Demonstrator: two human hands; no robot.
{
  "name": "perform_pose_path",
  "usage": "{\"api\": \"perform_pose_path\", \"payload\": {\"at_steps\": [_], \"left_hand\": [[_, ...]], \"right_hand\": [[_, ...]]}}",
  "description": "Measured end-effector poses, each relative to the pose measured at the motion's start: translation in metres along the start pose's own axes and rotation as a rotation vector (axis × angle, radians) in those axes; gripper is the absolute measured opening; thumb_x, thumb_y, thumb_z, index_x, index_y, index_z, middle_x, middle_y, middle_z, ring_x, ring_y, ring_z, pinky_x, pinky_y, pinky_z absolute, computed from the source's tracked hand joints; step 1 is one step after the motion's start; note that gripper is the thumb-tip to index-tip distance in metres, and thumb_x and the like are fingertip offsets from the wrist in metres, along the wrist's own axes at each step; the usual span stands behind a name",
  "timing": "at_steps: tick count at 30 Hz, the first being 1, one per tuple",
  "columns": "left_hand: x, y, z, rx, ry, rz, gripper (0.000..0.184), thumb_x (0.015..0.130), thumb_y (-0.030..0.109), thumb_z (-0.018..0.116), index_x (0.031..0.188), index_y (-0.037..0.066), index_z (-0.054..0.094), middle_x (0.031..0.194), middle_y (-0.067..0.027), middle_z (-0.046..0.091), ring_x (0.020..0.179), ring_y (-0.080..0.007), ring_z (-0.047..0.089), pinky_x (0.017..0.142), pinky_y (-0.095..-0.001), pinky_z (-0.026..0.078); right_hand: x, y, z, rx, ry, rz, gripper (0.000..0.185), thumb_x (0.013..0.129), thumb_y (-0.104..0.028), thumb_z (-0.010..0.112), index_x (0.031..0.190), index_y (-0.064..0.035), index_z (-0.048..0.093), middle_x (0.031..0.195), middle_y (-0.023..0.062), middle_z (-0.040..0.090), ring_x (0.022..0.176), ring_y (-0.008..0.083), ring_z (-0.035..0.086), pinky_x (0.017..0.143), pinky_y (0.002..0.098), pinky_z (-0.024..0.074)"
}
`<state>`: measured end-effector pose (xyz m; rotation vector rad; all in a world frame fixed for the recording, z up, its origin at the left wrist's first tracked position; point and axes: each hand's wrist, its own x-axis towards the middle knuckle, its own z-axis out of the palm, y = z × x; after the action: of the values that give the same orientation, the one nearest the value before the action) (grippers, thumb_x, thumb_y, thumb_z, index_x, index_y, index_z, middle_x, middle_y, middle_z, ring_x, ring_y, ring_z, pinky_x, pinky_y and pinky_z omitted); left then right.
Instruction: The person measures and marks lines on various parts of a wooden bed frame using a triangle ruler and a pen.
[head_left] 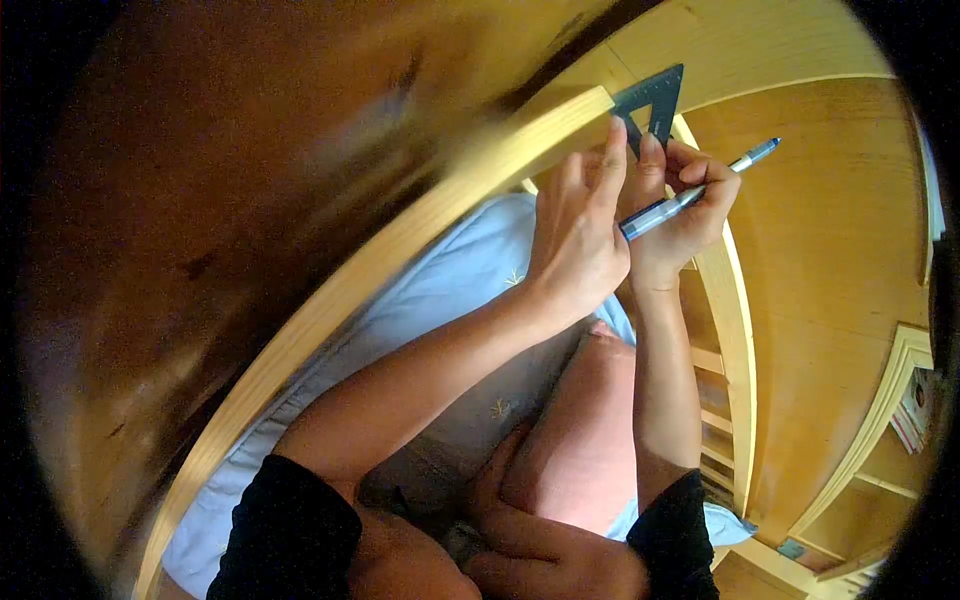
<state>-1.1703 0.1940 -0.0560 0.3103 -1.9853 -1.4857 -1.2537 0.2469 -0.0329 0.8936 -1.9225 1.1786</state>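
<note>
A dark triangular set square (667, 98) with a cut-out middle is up by the end of a pale wooden rail (480, 165). My left hand (580, 225) has its index fingertip on the lower left part of the square; its other fingers are bent and partly hidden. My right hand (690, 215) has its thumb against the square's bottom corner. Across that same hand lies a silver and blue pen (655, 214), gripped by the fingers, its blue end sticking out to the upper right.
Light blue bedding (500, 230) and my bare legs (580, 440) are below my arms. A slatted wooden bed end (738, 330) stands at right, beside a wooden panel (830, 200). Lower right, books (912, 415) sit in a shelf. Dark brown wood (220, 200) fills the left.
</note>
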Motion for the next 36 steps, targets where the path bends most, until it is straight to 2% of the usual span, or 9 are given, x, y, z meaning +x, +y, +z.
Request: {"api": "perform_pose_path", "payload": {"at_steps": [11, 14, 16, 31, 36], "left_hand": [[0.0011, -0.0035, 0.0003, 0.008, 0.022, 0.05, 0.092, 0.07, -0.01, 0.059, 0.152, 0.004, 0.02, 0.114, -0.0245, 0.048, 0.1, -0.0416, 0.051, 0.084, -0.0455, 0.043], [0.0012, -0.0024, -0.0015, 0.019, 0.024, 0.066, 0.089, 0.072, -0.007, 0.06, 0.151, 0.002, 0.02, 0.115, -0.0249, 0.048, 0.101, -0.0418, 0.05, 0.085, -0.0458, 0.042], [0.0012, 0.0002, -0.0014, 0.009, 0.026, 0.051, 0.083, 0.073, -0.01, 0.056, 0.149, -0.003, 0.023, 0.116, -0.0255, 0.048, 0.107, -0.0397, 0.049, 0.091, -0.0477, 0.04], [0.0017, 0.0006, -0.0012, 0.013, 0.014, 0.037, 0.082, 0.072, -0.009, 0.056, 0.148, -0.003, 0.026, 0.117, -0.0242, 0.048, 0.106, -0.0393, 0.049, 0.089, -0.0481, 0.04], [0.0013, 0.0038, -0.0049, 0.011, -0.016, -0.003, 0.082, 0.072, -0.009, 0.056, 0.148, -0.003, 0.026, 0.117, -0.024, 0.048, 0.107, -0.0393, 0.049, 0.091, -0.0473, 0.04]], "right_hand": [[-0.0007, 0.0, 0.0004, 0.024, -0.005, -0.004, 0.033, 0.08, -0.004, 0.077, 0.085, -0.0062, 0.044, 0.08, 0.0097, 0.064, 0.072, 0.0157, 0.06, 0.065, 0.0273, 0.0482], [-0.0007, -0.0002, -0.0003, 0.022, -0.01, -0.007, 0.033, 0.08, -0.004, 0.077, 0.086, -0.0061, 0.044, 0.08, 0.01, 0.064, 0.072, 0.0156, 0.06, 0.065, 0.0272, 0.048], [-0.0007, -0.0003, -0.0007, 0.005, -0.018, -0.003, 0.033, 0.08, -0.004, 0.077, 0.086, -0.0061, 0.044, 0.08, 0.0101, 0.064, 0.072, 0.0157, 0.06, 0.065, 0.0272, 0.048], [-0.0008, 0.0014, 0.0006, 0.012, 0.001, -0.004, 0.034, 0.08, -0.005, 0.077, 0.086, -0.0063, 0.044, 0.079, 0.0106, 0.065, 0.071, 0.017, 0.061, 0.064, 0.0279, 0.0488], [-0.001, 0.0017, 0.0017, 0.044, 0.005, -0.025, 0.034, 0.081, -0.004, 0.077, 0.086, -0.006, 0.044, 0.079, 0.0105, 0.065, 0.072, 0.0149, 0.061, 0.064, 0.0275, 0.0491]]}}
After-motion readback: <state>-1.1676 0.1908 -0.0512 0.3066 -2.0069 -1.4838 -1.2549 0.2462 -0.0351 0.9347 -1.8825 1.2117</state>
